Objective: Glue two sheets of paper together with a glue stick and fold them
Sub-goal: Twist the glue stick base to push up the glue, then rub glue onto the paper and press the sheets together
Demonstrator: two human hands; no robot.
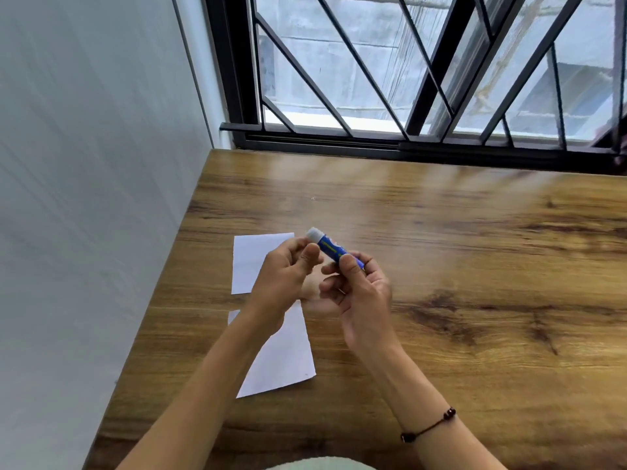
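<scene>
A blue glue stick (334, 250) with a white cap (314, 233) is held above the table, cap end pointing up and to the left. My right hand (359, 290) grips its blue body near the lower end. My left hand (288, 276) pinches the stick at the cap end with thumb and fingertips. Two white sheets lie flat on the wooden table (475, 266) beneath my hands. The far sheet (251, 259) is partly covered by my left hand. The near sheet (285, 361) is crossed by my left forearm.
A white wall (95, 198) borders the table on the left. A window with black bars (407, 79) runs along the table's far edge. A dark beaded bracelet (431, 425) is on my right wrist.
</scene>
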